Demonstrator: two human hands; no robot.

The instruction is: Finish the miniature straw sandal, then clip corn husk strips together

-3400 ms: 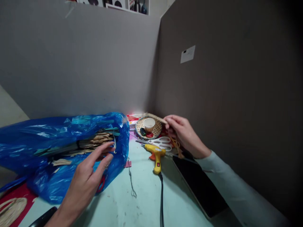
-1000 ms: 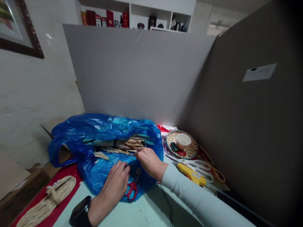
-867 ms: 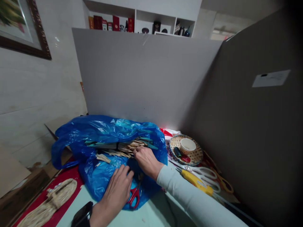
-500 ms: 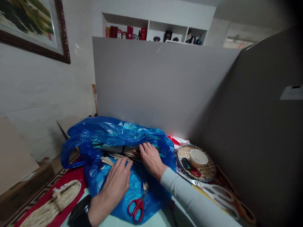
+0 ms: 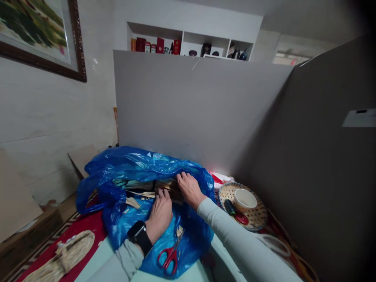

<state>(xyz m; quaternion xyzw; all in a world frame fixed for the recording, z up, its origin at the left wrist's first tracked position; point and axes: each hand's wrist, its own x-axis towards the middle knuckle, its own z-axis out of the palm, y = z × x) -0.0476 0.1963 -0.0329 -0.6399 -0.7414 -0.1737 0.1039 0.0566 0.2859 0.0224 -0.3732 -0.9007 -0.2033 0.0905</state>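
Observation:
A crumpled blue plastic bag [image 5: 117, 164] lies open, with a bundle of pale, flat strips [image 5: 138, 185] inside, crossed by a dark band. My left hand [image 5: 161, 209], a black watch on its wrist, touches the front of the bundle near the band, fingers closed on something I cannot make out. At the bundle's right part is my right hand [image 5: 190, 190], fingers bent over its top edge; what they grip, if anything, is hidden. Red-handled scissors [image 5: 168, 259] rest on the bag's front, beside small scraps. Loose strips [image 5: 133, 202] lie left of my left hand.
On the right, a woven tray [image 5: 258, 215] holds a white bowl [image 5: 245, 198], a dark green spool and a red item. White-handled scissors [image 5: 274, 243] lie near my right sleeve. Woven straw soles [image 5: 78, 248] rest on red material at left. A grey panel [image 5: 188, 105] stands behind.
My left hand has moved right and forward onto the bundle, bringing the watch and sleeve further into view. My right hand has shifted slightly right along the bundle's top.

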